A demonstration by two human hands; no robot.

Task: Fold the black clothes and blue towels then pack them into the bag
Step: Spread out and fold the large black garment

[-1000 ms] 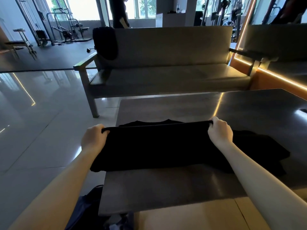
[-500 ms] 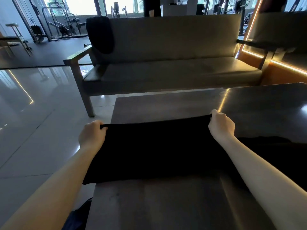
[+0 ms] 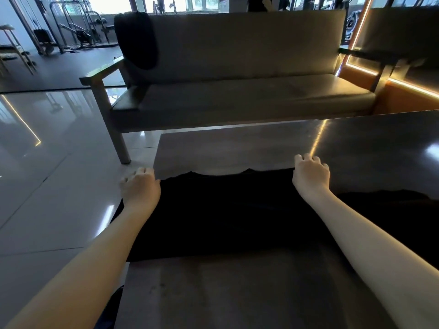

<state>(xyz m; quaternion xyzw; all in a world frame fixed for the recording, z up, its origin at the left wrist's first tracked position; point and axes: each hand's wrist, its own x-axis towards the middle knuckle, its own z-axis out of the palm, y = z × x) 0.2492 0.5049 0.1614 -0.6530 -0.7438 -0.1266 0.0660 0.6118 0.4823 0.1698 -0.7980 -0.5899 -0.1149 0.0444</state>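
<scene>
One glossy tiled floor (image 3: pixel 47 167) and a long grey sofa (image 3: pixel 237 91), a dark cloth (image 3: pixel 137 39) draped over its back, fill the room beyond, and gym machines (image 3: pixel 71 27) stand by the windows. Nearer is the dark table (image 3: pixel 237 148). On it the black garment (image 3: pixel 225 214) now lies flat, its far edge down on the tabletop, where half a second ago it was held taut and raised. Its left side overhangs the table edge. More black clothing (image 3: pixel 392 210) lies to its right, cut off by the frame. The left hand (image 3: pixel 140 188) sits at the garment's far left corner and the right hand (image 3: pixel 311 178) at the far right one, both with fingers loosely curled. The fingertips are hidden, so whether either hand pinches the cloth cannot be told.
</scene>
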